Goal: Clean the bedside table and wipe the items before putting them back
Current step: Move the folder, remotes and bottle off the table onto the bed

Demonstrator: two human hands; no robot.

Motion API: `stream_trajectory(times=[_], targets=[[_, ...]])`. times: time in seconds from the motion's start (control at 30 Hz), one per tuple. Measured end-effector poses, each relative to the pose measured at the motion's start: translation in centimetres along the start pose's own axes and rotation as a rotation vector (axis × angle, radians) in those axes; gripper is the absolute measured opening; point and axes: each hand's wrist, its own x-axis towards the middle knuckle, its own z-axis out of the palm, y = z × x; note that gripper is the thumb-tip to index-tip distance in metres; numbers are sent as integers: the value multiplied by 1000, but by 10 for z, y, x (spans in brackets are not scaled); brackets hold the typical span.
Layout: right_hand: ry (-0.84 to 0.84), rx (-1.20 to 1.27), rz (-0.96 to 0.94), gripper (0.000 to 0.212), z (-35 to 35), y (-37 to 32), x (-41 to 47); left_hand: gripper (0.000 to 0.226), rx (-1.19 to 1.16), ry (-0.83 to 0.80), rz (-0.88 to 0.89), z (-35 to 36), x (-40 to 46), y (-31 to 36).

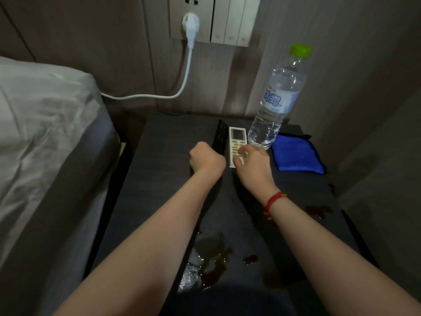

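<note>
On the dark bedside table (159, 174) a black remote (220, 135) and a white remote with a small screen (237, 139) lie side by side near the back. My left hand (206, 159) is closed in a fist over the near end of the black remote. My right hand (252, 165) has its fingers curled over the white remote's lower half. A clear water bottle with a green cap (279, 99) stands just right of the remotes. Beside it lies a folded blue cloth (296, 156). Brown liquid spills (211, 258) spread over the table's near part.
Smaller brown spots (319, 210) sit near the table's right edge. A bed with white sheets (41, 124) borders the left side. A white plug and cable (190, 26) hang from the wall socket behind the table. Wall panels close in at the back and right.
</note>
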Motion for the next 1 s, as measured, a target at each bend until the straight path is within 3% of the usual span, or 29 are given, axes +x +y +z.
stream_trajectory(times=[0.13, 0.2, 0.27, 0.37, 0.43, 0.63, 0.77, 1.0], targets=[[-7, -20, 72, 42, 9, -15, 3, 35, -195, -5, -162, -17, 4, -7], [9, -30, 103, 46, 13, -22, 2, 28, -331, -25, -245, -29, -1, -10], [49, 23, 167, 48, 10, -27, 0, 17, -462, -40, -315, -41, -10, -12], [88, 179, 276, 49, -1, -38, -8, 26, -615, -42, -344, -61, -25, -14], [92, 222, 280, 48, -9, -49, -18, 16, -663, -50, -331, -77, -35, -16], [0, 304, 43, 47, -40, -105, -69, 22, -739, -24, -160, -138, -72, -16], [-17, 367, -79, 41, -61, -151, -102, 54, -844, 61, -98, -183, -96, -16], [-83, 400, -212, 35, -73, -229, -146, 42, -870, 201, 15, -268, -141, -30]])
